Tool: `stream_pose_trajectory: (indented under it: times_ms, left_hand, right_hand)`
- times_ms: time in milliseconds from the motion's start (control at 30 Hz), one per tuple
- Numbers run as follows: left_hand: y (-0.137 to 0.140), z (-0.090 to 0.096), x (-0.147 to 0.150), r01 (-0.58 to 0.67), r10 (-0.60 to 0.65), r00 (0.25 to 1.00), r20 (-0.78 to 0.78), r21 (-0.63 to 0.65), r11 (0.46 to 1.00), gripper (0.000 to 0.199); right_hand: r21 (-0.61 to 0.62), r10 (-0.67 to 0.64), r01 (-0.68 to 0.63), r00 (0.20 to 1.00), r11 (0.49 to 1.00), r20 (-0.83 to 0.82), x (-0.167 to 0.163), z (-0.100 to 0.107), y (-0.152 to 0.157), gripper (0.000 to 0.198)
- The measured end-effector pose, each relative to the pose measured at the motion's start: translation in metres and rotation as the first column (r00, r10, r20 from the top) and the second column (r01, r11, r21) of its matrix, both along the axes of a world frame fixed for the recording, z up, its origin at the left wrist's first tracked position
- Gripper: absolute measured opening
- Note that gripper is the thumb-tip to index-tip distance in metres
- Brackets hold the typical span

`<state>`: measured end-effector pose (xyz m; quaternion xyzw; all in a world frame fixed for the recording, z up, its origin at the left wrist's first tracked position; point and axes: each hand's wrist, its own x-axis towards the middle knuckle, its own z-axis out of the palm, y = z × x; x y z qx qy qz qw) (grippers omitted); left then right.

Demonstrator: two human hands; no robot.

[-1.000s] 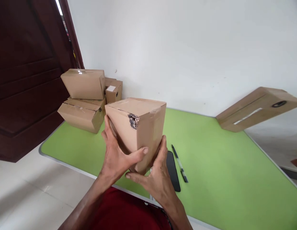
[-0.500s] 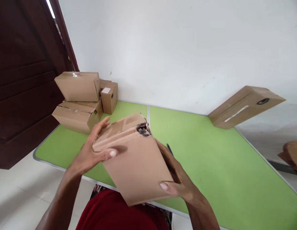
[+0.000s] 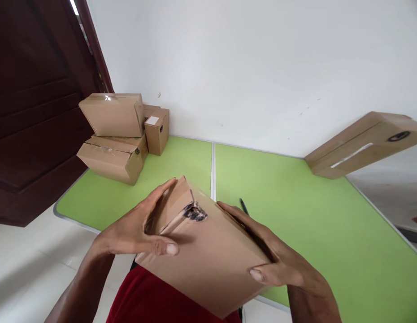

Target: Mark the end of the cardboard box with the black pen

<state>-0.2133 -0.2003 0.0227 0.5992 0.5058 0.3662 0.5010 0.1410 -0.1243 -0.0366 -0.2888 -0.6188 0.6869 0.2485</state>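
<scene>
both hands are on the cardboard box (image 3: 208, 264), tipped over and held up in the air above the near edge of the green worktop (image 3: 296, 211), close to the body. left hand (image 3: 134, 229) wraps the left end with the thumb pressed flat on the big upper face, right hand (image 3: 279, 264) cups the right side with its thumb on that same face. there's a torn dark scuffed corner (image 3: 195, 213) pointing up between them.

if you're turning a box over like this, i'd say keep the palms on opposite sides and don't squeeze near that ripped corner, the board looks weak there and could give. keep it low over the worktop so a slip doesn't matter.

a black pen (image 3: 244, 206) lies just behind the right hand. a stack of boxes (image 3: 114, 134) sits in the far left corner by the dark door (image 3: 33, 112), well apart.
</scene>
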Motion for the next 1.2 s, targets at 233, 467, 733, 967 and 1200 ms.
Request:
stream_pose_trajectory:
  times_ms: [233,467,733,967,1200]
  left_hand:
    - [-0.012,-0.012,0.024,-0.129,0.130,0.991,0.015,-0.047,0.990,0.108]
    - [-0.020,-0.010,0.024,-0.141,0.140,0.990,-0.035,-0.036,0.989,0.095]
    - [-0.024,-0.002,0.026,-0.170,0.170,0.985,-0.031,-0.002,0.985,0.086]
    - [-0.026,-0.006,0.029,-0.182,0.179,0.979,-0.100,-0.021,0.983,0.089]
    - [-0.023,-0.001,0.015,-0.019,0.011,0.989,-0.148,-0.050,0.999,0.133]
  right_hand:
    - [0.133,-0.094,0.079,0.990,0.988,0.108,-0.002,0.005,-0.008,0.101]
    - [0.376,-0.189,0.075,0.942,0.924,0.277,0.003,0.018,-0.028,0.109]
    - [0.493,-0.235,0.027,0.901,0.870,0.364,0.004,0.024,-0.040,0.107]
    - [0.233,-0.085,0.027,0.966,0.972,0.243,-0.001,0.013,-0.018,0.108]
    - [0.009,0.089,-0.090,0.991,0.996,0.098,-0.009,0.007,0.005,0.104]
